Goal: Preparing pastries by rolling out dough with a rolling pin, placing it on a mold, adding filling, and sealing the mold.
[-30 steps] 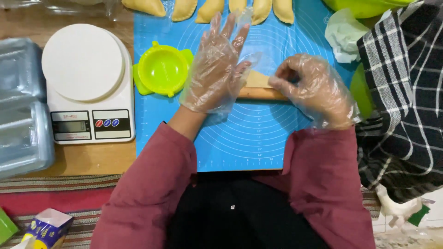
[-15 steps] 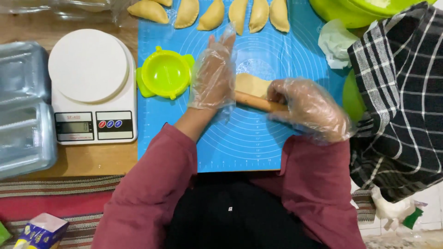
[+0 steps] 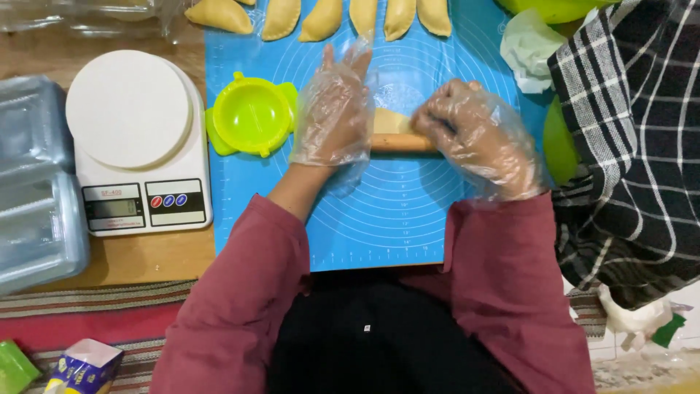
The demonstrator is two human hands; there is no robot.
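Both my hands wear clear plastic gloves. My left hand (image 3: 333, 109) lies flat, fingers stretched, on the left end of a wooden rolling pin (image 3: 399, 142). My right hand (image 3: 474, 131) is curled over the pin's right end. Under the pin lies a pale yellow piece of dough (image 3: 390, 120) on the blue silicone mat (image 3: 394, 211). Left of my left hand sits a yellow-green round dumpling press (image 3: 251, 114), open. Several folded half-moon pastries (image 3: 281, 16) line the mat's far edge.
A white kitchen scale (image 3: 138, 142) stands left of the mat on the wooden table. Clear plastic lidded boxes (image 3: 33, 197) sit at far left. A black-and-white checked cloth (image 3: 631, 138) covers a green bowl (image 3: 560, 142) at right. A crumpled white bag (image 3: 526, 47) lies nearby.
The rolling pin and both hands have moved away from me, up the mat, over the dough. The camera view has shifted slightly.
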